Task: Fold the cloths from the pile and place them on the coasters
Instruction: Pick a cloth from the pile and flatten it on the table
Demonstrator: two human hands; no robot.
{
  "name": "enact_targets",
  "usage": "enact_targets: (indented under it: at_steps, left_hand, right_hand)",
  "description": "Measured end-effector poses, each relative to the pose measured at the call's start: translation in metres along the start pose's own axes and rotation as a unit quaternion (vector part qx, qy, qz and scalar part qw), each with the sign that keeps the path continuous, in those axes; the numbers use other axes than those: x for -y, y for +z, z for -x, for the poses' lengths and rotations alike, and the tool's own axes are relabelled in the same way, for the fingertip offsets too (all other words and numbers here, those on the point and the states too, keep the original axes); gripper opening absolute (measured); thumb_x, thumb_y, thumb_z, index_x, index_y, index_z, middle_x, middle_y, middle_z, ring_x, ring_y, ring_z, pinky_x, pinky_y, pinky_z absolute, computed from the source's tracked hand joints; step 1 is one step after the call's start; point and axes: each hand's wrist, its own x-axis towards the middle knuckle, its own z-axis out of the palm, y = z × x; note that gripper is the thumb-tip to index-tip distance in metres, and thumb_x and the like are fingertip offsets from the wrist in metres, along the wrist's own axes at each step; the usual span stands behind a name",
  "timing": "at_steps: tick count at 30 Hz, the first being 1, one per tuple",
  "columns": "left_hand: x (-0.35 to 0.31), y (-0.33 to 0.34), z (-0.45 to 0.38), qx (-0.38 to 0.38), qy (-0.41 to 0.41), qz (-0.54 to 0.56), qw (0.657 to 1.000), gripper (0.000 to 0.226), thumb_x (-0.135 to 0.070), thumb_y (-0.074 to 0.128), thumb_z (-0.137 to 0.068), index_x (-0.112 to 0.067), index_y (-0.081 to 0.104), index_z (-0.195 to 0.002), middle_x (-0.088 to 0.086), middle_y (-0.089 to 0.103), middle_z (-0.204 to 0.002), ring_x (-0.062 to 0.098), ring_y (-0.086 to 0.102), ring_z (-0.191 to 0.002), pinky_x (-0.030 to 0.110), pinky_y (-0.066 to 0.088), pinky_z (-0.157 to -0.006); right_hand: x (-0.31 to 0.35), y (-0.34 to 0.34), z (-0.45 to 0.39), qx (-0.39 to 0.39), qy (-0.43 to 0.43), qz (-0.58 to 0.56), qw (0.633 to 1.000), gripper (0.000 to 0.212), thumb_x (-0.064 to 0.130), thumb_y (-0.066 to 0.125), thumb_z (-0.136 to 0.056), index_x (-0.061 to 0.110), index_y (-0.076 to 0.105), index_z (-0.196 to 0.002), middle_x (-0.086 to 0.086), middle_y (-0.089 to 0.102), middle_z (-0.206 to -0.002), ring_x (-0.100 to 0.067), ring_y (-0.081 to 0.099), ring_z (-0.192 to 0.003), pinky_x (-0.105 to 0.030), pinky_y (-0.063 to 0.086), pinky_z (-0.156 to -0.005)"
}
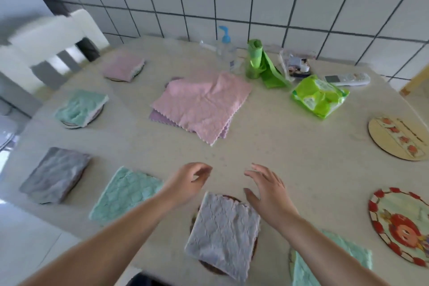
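Observation:
A pile of unfolded cloths point(202, 102), pink on top of lilac, lies in the middle of the table. A folded grey-lilac cloth point(224, 231) rests on a dark coaster point(232, 198) right in front of me. My left hand point(188, 181) hovers just past its far left corner, fingers loosely curled, holding nothing. My right hand point(267, 189) hovers at its far right corner, fingers spread and empty. Folded cloths also sit at the left: pink point(124, 68), mint point(81, 108), grey point(55, 175), mint point(125, 194). Another mint cloth point(329, 260) lies at the near right.
Two bare round coasters lie at the right: a pale one point(398, 138) and a red-patterned one point(399, 224). At the back stand a pump bottle point(224, 44), a green bag roll point(255, 59), a green wipes pack point(320, 96) and a remote point(348, 79). A white chair point(46, 39) stands far left.

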Motion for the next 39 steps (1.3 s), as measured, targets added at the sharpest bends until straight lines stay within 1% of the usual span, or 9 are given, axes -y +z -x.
enact_targets:
  at_steps: [2,5,8,10,17,22,26,30,39]
  left_hand:
    - [0.015,-0.021,-0.012,0.004,-0.011,-0.026,1.000,0.022,-0.015,0.055,-0.091,-0.008,0.065,-0.110,0.003,0.065,-0.110,0.013,0.061,-0.103,0.026,0.043,-0.098]
    - [0.033,-0.039,-0.030,0.038,0.008,-0.120,0.992,0.043,-0.036,0.049,-0.088,-0.007,0.062,-0.117,0.011,0.059,-0.123,0.021,0.052,-0.119,0.015,0.029,-0.097]
    - [0.048,-0.047,-0.050,0.082,0.017,-0.241,0.967,0.049,-0.038,0.049,-0.090,-0.018,0.047,-0.134,0.005,0.029,-0.151,0.018,0.020,-0.141,0.027,0.018,-0.111]
    - [0.055,-0.050,-0.064,0.099,0.032,-0.314,0.944,0.053,-0.038,0.046,-0.093,-0.022,0.034,-0.142,-0.001,0.009,-0.157,0.016,0.001,-0.144,0.034,0.011,-0.114]
    - [0.068,-0.049,-0.100,0.141,0.119,-0.415,0.891,0.061,-0.049,0.040,-0.092,-0.025,0.022,-0.145,0.008,-0.008,-0.157,0.023,-0.012,-0.144,0.043,-0.003,-0.116]
    - [0.069,-0.045,-0.114,0.144,0.139,-0.418,0.886,0.065,-0.054,0.034,-0.092,-0.023,0.015,-0.147,0.008,-0.009,-0.157,0.023,-0.017,-0.142,0.044,-0.008,-0.116]
    - [0.065,-0.046,-0.121,0.113,0.150,-0.411,0.892,0.068,-0.053,0.030,-0.093,-0.019,0.008,-0.148,0.006,-0.004,-0.157,0.022,-0.013,-0.143,0.044,-0.007,-0.116]
    - [0.060,-0.054,-0.131,0.075,0.144,-0.395,0.904,0.069,-0.051,0.031,-0.094,-0.015,0.009,-0.148,0.003,0.000,-0.157,0.020,-0.008,-0.144,0.043,-0.005,-0.117]
    - [0.052,-0.104,-0.147,-0.077,0.117,-0.353,0.925,0.056,-0.040,0.050,-0.090,-0.008,0.041,-0.136,0.005,0.029,-0.151,0.022,0.017,-0.143,0.049,0.012,-0.116]
  right_hand:
    - [0.020,0.009,-0.029,0.035,-0.009,0.012,0.999,0.050,0.038,0.045,-0.083,0.021,0.049,-0.130,0.001,0.036,-0.145,-0.019,0.032,-0.135,-0.028,0.021,-0.109]
    - [0.045,0.027,-0.065,0.086,-0.018,0.048,0.995,0.051,0.035,0.049,-0.089,0.022,0.041,-0.137,0.001,0.027,-0.151,-0.018,0.026,-0.137,-0.030,0.019,-0.111]
    - [0.064,0.039,-0.092,0.123,-0.012,0.080,0.989,0.052,0.036,0.049,-0.090,0.019,0.038,-0.138,-0.001,0.019,-0.154,-0.021,0.022,-0.139,-0.035,0.020,-0.112]
    - [0.071,0.045,-0.106,0.130,-0.010,0.098,0.987,0.052,0.036,0.049,-0.090,0.017,0.039,-0.137,-0.001,0.014,-0.155,-0.022,0.020,-0.139,-0.036,0.021,-0.111]
    - [0.075,0.058,-0.139,0.131,0.010,0.142,0.981,0.058,0.033,0.054,-0.085,0.017,0.036,-0.138,0.000,0.013,-0.153,-0.025,0.024,-0.136,-0.039,0.028,-0.109]
    - [0.072,0.058,-0.151,0.102,0.013,0.138,0.985,0.068,0.030,0.059,-0.083,0.023,0.027,-0.142,0.008,0.023,-0.146,-0.020,0.029,-0.132,-0.034,0.028,-0.106]
    - [0.072,0.052,-0.158,0.073,0.023,0.089,0.993,0.061,0.030,0.056,-0.085,0.019,0.032,-0.140,0.006,0.029,-0.145,-0.019,0.038,-0.129,-0.031,0.032,-0.104]
    - [0.076,0.036,-0.157,-0.002,0.001,0.035,0.999,0.054,0.023,0.058,-0.085,0.014,0.041,-0.136,0.004,0.036,-0.142,-0.016,0.045,-0.125,-0.029,0.038,-0.101]
    - [0.075,-0.018,-0.140,-0.115,-0.020,0.007,0.993,0.054,0.015,0.061,-0.084,0.012,0.045,-0.135,0.004,0.037,-0.142,-0.013,0.050,-0.120,-0.031,0.045,-0.094]
